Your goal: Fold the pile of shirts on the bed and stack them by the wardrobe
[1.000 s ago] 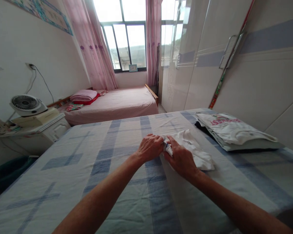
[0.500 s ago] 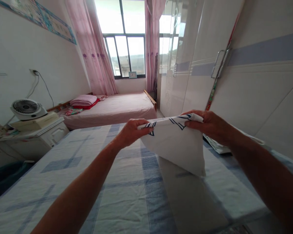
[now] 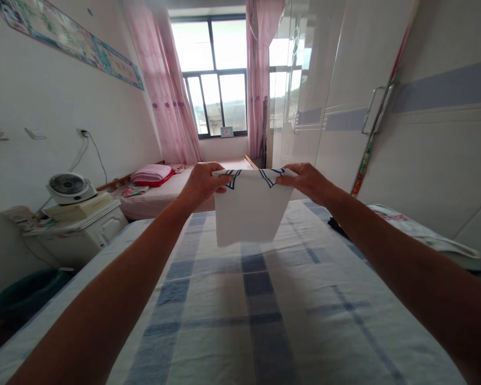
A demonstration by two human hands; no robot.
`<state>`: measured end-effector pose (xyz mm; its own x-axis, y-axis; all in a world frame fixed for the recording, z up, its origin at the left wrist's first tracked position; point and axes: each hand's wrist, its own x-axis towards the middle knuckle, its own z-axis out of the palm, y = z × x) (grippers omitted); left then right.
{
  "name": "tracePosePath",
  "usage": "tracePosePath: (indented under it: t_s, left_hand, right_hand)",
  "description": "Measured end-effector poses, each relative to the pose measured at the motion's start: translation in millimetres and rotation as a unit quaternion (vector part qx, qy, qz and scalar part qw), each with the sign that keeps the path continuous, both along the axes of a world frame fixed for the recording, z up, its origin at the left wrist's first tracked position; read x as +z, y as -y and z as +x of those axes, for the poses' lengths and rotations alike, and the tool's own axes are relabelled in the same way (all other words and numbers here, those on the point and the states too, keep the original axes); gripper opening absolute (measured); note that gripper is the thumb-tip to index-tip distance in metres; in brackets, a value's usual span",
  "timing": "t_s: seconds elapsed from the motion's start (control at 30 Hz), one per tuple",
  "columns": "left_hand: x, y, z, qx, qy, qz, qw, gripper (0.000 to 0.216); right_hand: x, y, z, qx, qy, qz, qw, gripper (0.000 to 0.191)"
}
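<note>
A folded white cloth (image 3: 250, 211) with dark blue line trim along its top edge hangs in the air above the bed. Its exact kind does not show. My left hand (image 3: 205, 184) pinches the upper left corner, thumb in front. At the upper right corner my right hand (image 3: 302, 181) grips it the same way. The cloth drops as a flat panel between both hands, its lower edge slightly blurred. Below lies the bed's blue-and-white checked sheet (image 3: 224, 299).
On the right edge of the bed lies a light folded item (image 3: 420, 232) with a reddish print. A white fan (image 3: 70, 187) stands on a cabinet (image 3: 104, 227) at left, above a dark green bin (image 3: 28, 294). Beyond are a pink bed (image 3: 156, 200) and tall wardrobes (image 3: 436, 144).
Both hands have moved left and up with the cloth. It hung slanting with its lower right corner down near the sheet; now it hangs nearly level, higher up. The view has shifted.
</note>
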<state>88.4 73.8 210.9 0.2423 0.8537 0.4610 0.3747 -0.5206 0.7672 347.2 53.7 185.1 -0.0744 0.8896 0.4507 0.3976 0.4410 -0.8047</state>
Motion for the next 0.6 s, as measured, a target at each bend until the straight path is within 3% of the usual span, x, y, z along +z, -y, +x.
tracePosePath:
  t_s: [0.1, 0.2, 0.27, 0.33, 0.4, 0.47, 0.6]
  left_hand:
    - [-19.7, 24, -10, 0.067, -0.095, 0.114, 0.987, 0.021]
    - [-78.8, 61, -26, 0.036, -0.174, 0.165, 0.97, 0.01]
    - [-129.6, 87, -36, -0.032, -0.188, 0.128, 0.973, 0.003]
    - [-174.3, 107, -44, -0.083, -0.194, 0.071, 0.975, 0.011]
    - [-201.7, 116, -47, -0.103, -0.197, 0.033, 0.974, 0.015]
    - [-207.4, 116, -48, -0.099, -0.196, 0.03, 0.975, 0.015]
    - [-181.2, 118, -48, -0.07, -0.186, 0.073, 0.977, 0.012]
  right_hand:
    - [-13.6, 16, -2, -0.05, 0.111, 0.065, 0.99, 0.021]
    - [-59.5, 48, -7, -0.05, 0.215, 0.101, 0.97, 0.021]
    - [-103.5, 71, -12, -0.002, 0.261, 0.096, 0.961, 0.025]
    - [-145.8, 90, -16, 0.055, 0.292, 0.062, 0.953, 0.03]
    - [-174.4, 100, -18, 0.079, 0.302, 0.03, 0.95, 0.032]
    - [-182.7, 102, -19, 0.072, 0.296, 0.028, 0.952, 0.031]
    - [-157.5, 108, -17, 0.034, 0.28, 0.076, 0.956, 0.029]
